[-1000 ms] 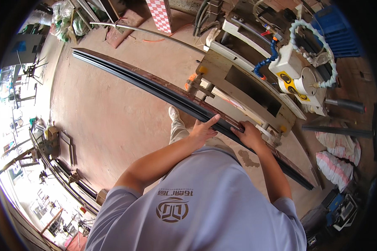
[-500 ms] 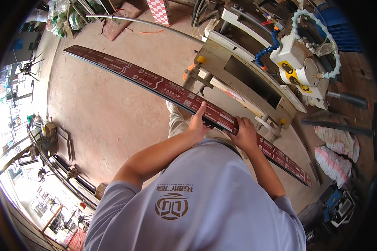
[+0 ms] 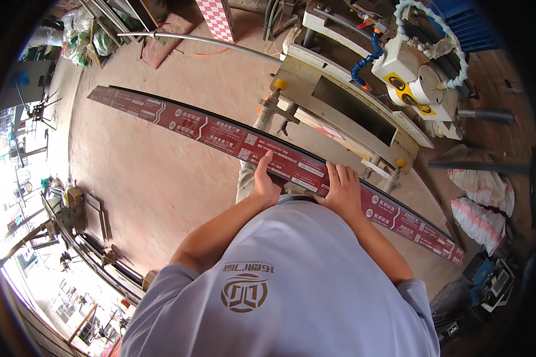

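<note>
A long metal profile [image 3: 184,128], wrapped in dark red printed film, slants across the front of my body from far left to near right. Its broad printed face is turned up, and a black edge runs along the far side. My left hand [image 3: 268,183] grips it near the middle, thumb lying over the printed face and the other fingers hidden underneath. Right of that, my right hand [image 3: 344,189] has its fingers over the top and far edge. Just beyond the profile stands a machine [image 3: 298,74] with a cream metal bed and yellow-capped clamps [image 3: 280,84].
A white machine head [image 3: 408,83] with a blue jointed hose [image 3: 366,64] and a black-gripped lever [image 3: 488,115] stands far right. Woven sacks [image 3: 482,220] lie at the right. A grey pipe [image 3: 214,43] sticks out leftward from the machine. Metal racks [image 3: 95,244] line the left side.
The profile has rolled in my hands, so more of its printed face shows and the black edge is now on the far side. Its right end has shifted slightly right.
</note>
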The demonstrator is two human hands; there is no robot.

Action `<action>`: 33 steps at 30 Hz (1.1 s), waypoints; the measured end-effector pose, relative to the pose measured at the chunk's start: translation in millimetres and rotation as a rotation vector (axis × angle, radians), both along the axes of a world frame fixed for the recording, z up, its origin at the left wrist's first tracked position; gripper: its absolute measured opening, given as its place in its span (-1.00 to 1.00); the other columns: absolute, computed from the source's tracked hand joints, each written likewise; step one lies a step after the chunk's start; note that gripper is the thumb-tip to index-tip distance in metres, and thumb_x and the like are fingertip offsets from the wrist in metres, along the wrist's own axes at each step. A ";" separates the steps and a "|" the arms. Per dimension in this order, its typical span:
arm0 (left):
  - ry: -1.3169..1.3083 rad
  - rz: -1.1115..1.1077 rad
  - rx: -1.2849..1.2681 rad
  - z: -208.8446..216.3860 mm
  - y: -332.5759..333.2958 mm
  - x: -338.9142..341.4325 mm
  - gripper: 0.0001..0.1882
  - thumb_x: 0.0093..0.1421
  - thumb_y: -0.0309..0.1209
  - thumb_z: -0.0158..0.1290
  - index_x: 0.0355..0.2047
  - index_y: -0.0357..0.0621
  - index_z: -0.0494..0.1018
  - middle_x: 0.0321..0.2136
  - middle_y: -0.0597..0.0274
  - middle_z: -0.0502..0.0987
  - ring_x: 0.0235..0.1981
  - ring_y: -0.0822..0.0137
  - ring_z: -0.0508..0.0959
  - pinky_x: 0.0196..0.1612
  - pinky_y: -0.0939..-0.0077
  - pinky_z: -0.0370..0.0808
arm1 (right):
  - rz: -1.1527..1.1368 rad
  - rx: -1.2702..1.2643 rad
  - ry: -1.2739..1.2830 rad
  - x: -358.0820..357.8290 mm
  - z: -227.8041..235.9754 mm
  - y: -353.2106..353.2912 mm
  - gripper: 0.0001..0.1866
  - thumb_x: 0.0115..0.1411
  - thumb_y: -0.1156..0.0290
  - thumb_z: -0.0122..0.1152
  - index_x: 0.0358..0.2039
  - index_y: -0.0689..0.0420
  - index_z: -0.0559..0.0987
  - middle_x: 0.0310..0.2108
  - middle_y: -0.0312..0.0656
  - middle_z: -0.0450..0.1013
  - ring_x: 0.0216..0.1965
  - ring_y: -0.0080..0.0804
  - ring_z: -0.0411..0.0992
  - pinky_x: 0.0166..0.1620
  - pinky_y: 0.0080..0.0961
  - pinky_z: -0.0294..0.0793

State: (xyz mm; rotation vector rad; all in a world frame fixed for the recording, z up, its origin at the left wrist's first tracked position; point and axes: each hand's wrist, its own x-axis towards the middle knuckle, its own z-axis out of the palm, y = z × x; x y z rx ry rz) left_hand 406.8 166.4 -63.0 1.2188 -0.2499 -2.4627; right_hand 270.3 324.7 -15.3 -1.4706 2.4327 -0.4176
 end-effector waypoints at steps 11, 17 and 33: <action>0.217 0.069 -0.193 47.8 -62.3 77.6 -0.62 0.30 -0.17 -0.07 0.01 -0.11 0.41 -0.07 0.17 0.55 -0.03 0.19 0.54 0.07 0.16 0.47 | 0.075 -0.032 -0.001 65.8 88.5 -54.7 -0.08 -0.15 -0.20 0.44 0.06 0.25 0.44 -0.04 -0.03 0.34 -0.04 -0.03 0.32 0.03 -0.15 0.36; 0.440 0.052 -0.459 67.5 -117.6 146.0 -0.49 0.35 0.02 -0.11 0.07 -0.13 0.35 -0.07 0.13 0.53 -0.04 0.15 0.55 0.03 0.17 0.51 | 0.125 -0.133 0.062 108.9 124.5 -118.5 0.00 -0.11 -0.23 0.42 0.20 0.18 0.34 -0.02 -0.03 0.41 0.06 0.01 0.35 0.11 -0.13 0.37; 0.698 -0.081 -0.899 172.2 -185.8 192.9 -0.40 0.35 0.06 -0.14 0.16 -0.16 0.30 0.01 0.14 0.49 0.02 0.16 0.51 0.08 0.19 0.46 | -0.115 -0.149 -0.226 186.4 174.8 -142.3 0.07 -0.31 -0.25 0.54 0.07 0.29 0.44 -0.05 0.13 0.48 -0.01 0.06 0.46 0.06 -0.25 0.43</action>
